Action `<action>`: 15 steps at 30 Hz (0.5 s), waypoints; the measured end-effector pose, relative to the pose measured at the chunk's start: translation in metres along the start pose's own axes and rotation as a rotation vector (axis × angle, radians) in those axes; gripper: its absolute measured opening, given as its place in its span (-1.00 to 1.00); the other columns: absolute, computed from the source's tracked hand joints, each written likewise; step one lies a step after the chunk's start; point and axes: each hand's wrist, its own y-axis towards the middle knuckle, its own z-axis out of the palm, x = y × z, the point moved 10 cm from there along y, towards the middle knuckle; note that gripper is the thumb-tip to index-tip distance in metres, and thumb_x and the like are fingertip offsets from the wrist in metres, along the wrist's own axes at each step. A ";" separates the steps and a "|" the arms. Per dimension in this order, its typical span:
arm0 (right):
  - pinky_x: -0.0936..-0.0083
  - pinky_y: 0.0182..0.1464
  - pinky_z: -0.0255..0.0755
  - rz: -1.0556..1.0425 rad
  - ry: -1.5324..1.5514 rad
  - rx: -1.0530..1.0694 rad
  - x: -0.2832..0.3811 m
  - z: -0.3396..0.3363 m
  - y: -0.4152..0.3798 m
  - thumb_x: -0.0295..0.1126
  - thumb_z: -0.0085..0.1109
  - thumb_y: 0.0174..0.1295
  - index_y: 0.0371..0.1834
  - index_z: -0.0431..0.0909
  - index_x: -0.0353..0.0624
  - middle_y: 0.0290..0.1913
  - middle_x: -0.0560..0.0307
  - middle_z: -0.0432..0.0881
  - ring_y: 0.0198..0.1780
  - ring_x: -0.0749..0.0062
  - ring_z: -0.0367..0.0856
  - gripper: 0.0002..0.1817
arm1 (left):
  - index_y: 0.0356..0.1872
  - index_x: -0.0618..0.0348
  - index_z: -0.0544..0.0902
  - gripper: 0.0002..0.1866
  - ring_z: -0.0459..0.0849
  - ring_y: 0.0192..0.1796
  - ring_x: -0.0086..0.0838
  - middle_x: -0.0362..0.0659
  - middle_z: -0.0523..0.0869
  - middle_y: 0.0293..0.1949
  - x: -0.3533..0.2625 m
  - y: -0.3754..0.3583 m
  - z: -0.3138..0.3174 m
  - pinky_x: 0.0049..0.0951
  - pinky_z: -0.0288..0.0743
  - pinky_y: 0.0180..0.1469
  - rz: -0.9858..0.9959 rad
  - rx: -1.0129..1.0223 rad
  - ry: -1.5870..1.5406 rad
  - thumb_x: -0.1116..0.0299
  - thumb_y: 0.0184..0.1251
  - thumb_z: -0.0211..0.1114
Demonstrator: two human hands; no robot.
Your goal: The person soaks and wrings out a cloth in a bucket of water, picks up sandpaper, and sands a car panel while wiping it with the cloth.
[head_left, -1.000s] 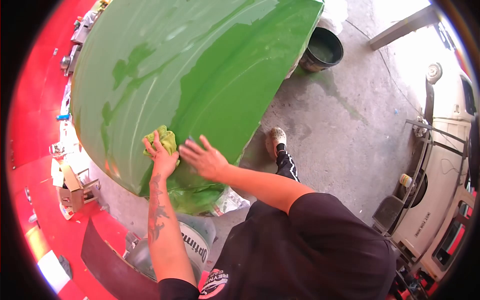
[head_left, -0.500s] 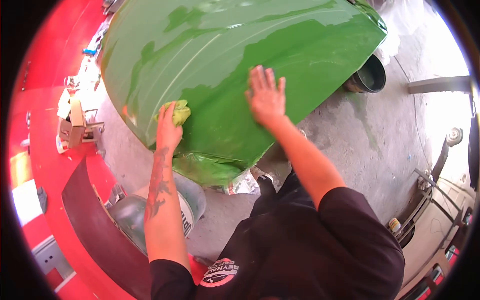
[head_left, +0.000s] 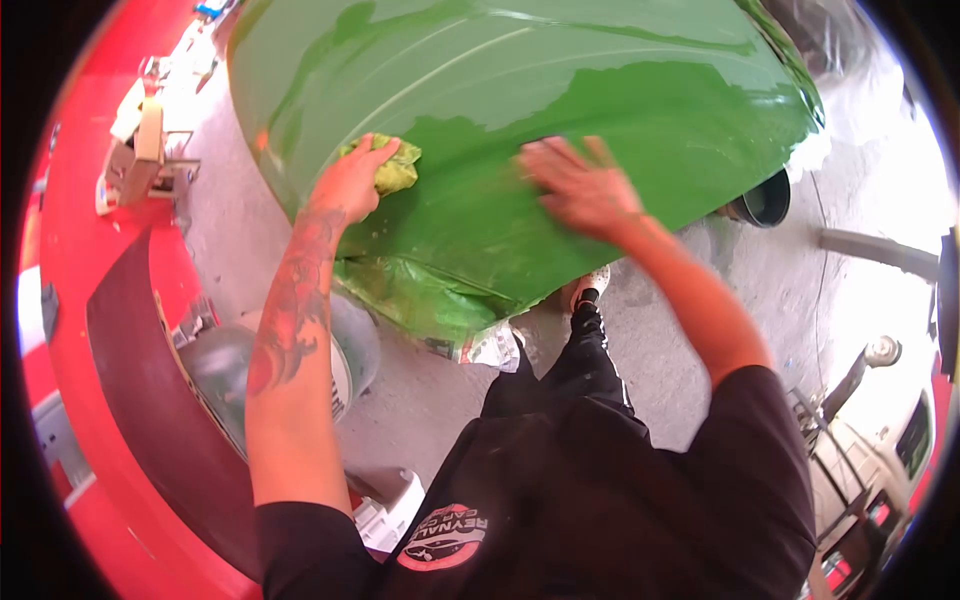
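Note:
A large green panel [head_left: 470,215], shaped like a car hood, fills the upper middle, with wet, glossy patches over a duller surface. My left hand [head_left: 350,186] is closed on a crumpled yellow-green cloth [head_left: 398,166] near the panel's left edge. On the panel's middle right, my right hand [head_left: 580,187] lies flat, fingers stretched out and slightly blurred. A small dark edge shows at its fingertips; what it belongs to is mostly hidden. Green plastic-like sheeting [head_left: 420,292] hangs along the panel's near edge.
A black bucket [head_left: 766,201] stands on the concrete floor under the panel's right side. A dark curved panel [head_left: 140,350] and a large clear bottle [head_left: 215,370] are at the left. A cardboard box [head_left: 145,150] sits farther back; a grey beam [head_left: 878,253] juts in from the right.
The view has shifted. My right hand has turned, its fingers now pointing more to the left across the panel. My left hand still holds the cloth near the left edge.

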 end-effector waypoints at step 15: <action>-0.02 0.54 -0.33 -0.531 0.069 -0.054 0.175 0.018 0.105 0.04 -0.28 0.42 0.51 0.06 0.17 0.54 0.40 0.05 0.55 0.44 -0.05 -0.38 | 0.41 -0.23 0.31 -0.25 0.48 0.25 -0.14 -0.04 0.50 0.18 -0.021 0.014 -0.013 -0.24 0.43 0.25 -0.048 0.298 0.158 0.67 0.16 0.08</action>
